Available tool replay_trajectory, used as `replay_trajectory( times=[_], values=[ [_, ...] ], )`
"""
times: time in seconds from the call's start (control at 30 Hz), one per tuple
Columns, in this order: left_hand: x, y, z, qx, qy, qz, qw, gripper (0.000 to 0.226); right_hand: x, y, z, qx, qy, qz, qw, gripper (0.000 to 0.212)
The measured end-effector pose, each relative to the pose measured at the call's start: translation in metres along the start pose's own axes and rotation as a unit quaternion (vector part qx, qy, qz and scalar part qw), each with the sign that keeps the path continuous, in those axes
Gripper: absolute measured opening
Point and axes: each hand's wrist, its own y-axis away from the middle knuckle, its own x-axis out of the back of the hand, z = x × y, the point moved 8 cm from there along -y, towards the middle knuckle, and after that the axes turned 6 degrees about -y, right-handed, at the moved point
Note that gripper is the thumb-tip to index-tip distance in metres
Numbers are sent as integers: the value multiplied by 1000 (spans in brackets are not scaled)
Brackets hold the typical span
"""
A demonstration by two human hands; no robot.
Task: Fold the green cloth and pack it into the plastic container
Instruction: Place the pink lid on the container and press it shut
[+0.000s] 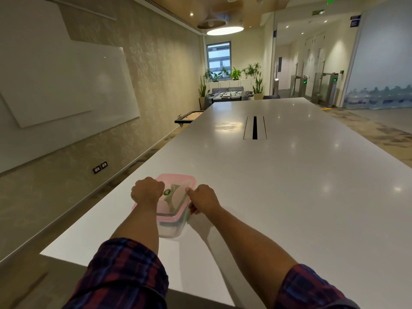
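- My left hand (146, 190) is fisted on the near-left of the clear rectangular plastic container's pink lid (178, 181); my right hand (204, 198) pinches its right rim.
- The container's long axis runs away from me; the green cloth (175, 195) shows folded inside; I judge sealing remains.

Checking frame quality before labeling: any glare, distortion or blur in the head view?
Head view: ceiling-light glare spots across the white table; wide-angle bending at wall and table edges; soft shadows under the plastic container and arms; both hands and the pink lid fairly sharp, the far room softer.
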Motion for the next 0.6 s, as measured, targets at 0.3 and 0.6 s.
replay_trajectory(
  times=[0.3, 0.6],
  values=[
    [-2, -2, 23, -17, 180, -58, 982, 23, 38, -7, 10, -17, -96, 34, 995, 31],
    [-25, 5, 76, -87, 424, -233, 871, 30, 94, -17, 12, -11, -124, 118, 985, 50]
  ],
)
